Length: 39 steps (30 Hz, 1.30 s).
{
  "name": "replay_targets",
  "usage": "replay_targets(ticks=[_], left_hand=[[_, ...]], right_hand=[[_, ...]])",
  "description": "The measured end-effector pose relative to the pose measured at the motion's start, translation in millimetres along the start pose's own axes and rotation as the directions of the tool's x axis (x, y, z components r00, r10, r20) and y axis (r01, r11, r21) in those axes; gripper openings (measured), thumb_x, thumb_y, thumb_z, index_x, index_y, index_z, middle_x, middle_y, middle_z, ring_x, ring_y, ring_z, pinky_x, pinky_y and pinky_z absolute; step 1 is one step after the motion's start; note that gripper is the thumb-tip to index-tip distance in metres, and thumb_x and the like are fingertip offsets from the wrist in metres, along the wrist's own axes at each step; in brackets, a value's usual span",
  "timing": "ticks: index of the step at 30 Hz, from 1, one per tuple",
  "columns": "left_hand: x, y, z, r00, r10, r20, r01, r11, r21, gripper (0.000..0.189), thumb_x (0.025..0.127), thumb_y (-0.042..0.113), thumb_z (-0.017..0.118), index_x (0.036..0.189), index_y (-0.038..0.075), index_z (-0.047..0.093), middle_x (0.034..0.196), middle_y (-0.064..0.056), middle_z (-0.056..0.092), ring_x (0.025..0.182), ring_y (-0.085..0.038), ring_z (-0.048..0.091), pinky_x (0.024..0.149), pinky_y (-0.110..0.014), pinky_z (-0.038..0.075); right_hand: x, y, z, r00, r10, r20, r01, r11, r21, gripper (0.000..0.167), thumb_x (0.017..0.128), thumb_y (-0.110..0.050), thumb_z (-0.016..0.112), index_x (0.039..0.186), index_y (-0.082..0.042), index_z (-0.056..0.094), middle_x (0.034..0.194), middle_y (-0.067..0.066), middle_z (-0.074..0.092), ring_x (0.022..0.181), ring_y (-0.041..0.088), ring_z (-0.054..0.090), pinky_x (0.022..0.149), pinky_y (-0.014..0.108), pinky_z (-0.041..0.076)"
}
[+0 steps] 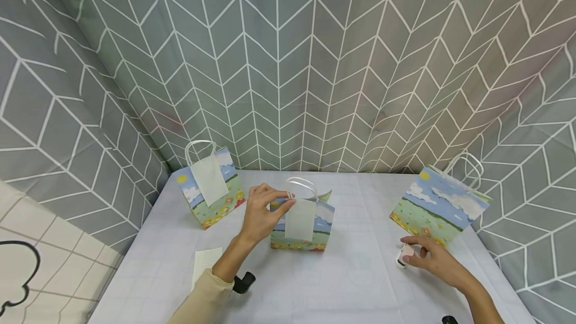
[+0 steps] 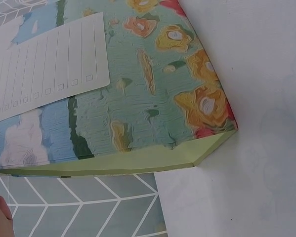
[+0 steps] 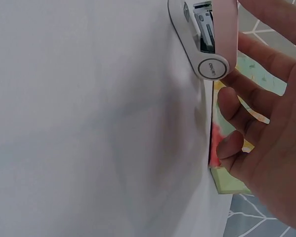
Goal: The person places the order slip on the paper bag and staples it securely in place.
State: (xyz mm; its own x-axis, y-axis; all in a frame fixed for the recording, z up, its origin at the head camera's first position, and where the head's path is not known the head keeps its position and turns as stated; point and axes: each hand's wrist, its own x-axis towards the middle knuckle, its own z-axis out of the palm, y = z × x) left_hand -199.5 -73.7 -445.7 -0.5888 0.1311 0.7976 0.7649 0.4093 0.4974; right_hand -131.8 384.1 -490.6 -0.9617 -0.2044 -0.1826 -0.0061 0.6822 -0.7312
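Observation:
In the middle stands a small paper gift bag painted with sky and flowers, a lined paper slip flat against its front. The left hand pinches the top edge of bag and slip between thumb and fingers, beside the white handle. Its fingertips just show at the left wrist view's lower left corner. On the right, a pink and white stapler is on the table, and the right hand holds it between thumb and fingers. In the right wrist view its two outer fingers curl free of it.
A similar bag with a slip stands at the back left. Another bag stands at the right, just beyond the right hand. Loose paper slips lie partly under the left forearm. Patterned curtains border the white table.

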Motion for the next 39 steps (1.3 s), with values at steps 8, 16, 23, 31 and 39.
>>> replay_targets(ticks=[8,16,23,31,39], left_hand=[[0.2,0.0,-0.1,1.000,-0.006,0.000,0.006,1.000,0.002,0.017,0.076,0.015,0.088,0.091,0.012,0.080,0.079,0.003,0.073,0.078,-0.012,0.057,0.088,-0.043,0.037],[0.5,0.4,-0.6,1.000,0.000,-0.003,0.000,1.000,0.003,0.016,0.077,0.015,0.088,0.091,0.012,0.080,0.078,0.003,0.073,0.078,-0.014,0.057,0.088,-0.044,0.037],[1.2,0.3,-0.3,1.000,-0.022,0.011,0.022,1.000,0.000,0.015,0.079,0.018,0.087,0.091,0.011,0.080,0.079,0.003,0.074,0.078,-0.021,0.059,0.089,-0.045,0.037],[0.7,1.1,0.2,1.000,-0.012,0.008,0.012,1.000,0.001,0.016,0.079,0.017,0.087,0.091,0.011,0.080,0.080,0.002,0.074,0.077,-0.023,0.060,0.089,-0.045,0.037],[-0.7,2.1,-0.6,1.000,-0.022,0.012,0.022,1.000,0.019,0.016,0.079,0.018,0.087,0.091,0.011,0.080,0.080,0.002,0.074,0.080,-0.012,0.057,0.090,-0.044,0.037]], right_hand=[[-0.6,6.6,0.0,0.999,0.029,0.021,-0.029,0.998,0.046,0.062,0.094,-0.030,0.071,0.143,0.002,0.050,0.128,0.016,0.057,0.075,0.013,0.047,0.061,0.028,0.042],[1.4,6.5,-2.5,0.994,0.059,0.091,-0.060,0.998,0.013,0.070,0.097,-0.034,0.067,0.148,0.006,0.042,0.137,0.026,0.053,0.098,0.024,0.054,0.075,0.032,0.047],[3.2,5.9,-2.4,0.995,0.009,0.098,-0.007,1.000,-0.014,0.066,0.096,-0.032,0.069,0.142,0.011,0.049,0.134,0.030,0.054,0.124,0.044,0.049,0.088,0.044,0.048],[0.7,7.6,3.6,0.998,-0.004,0.070,-0.002,0.995,0.097,0.064,0.093,-0.023,0.072,0.144,0.004,0.046,0.117,0.015,0.057,0.078,0.012,0.043,0.062,0.028,0.038],[-1.8,5.5,5.6,0.997,0.008,0.077,-0.016,0.994,0.104,0.064,0.093,-0.024,0.073,0.146,-0.001,0.044,0.096,0.011,0.053,0.069,0.012,0.042,0.059,0.028,0.037]])
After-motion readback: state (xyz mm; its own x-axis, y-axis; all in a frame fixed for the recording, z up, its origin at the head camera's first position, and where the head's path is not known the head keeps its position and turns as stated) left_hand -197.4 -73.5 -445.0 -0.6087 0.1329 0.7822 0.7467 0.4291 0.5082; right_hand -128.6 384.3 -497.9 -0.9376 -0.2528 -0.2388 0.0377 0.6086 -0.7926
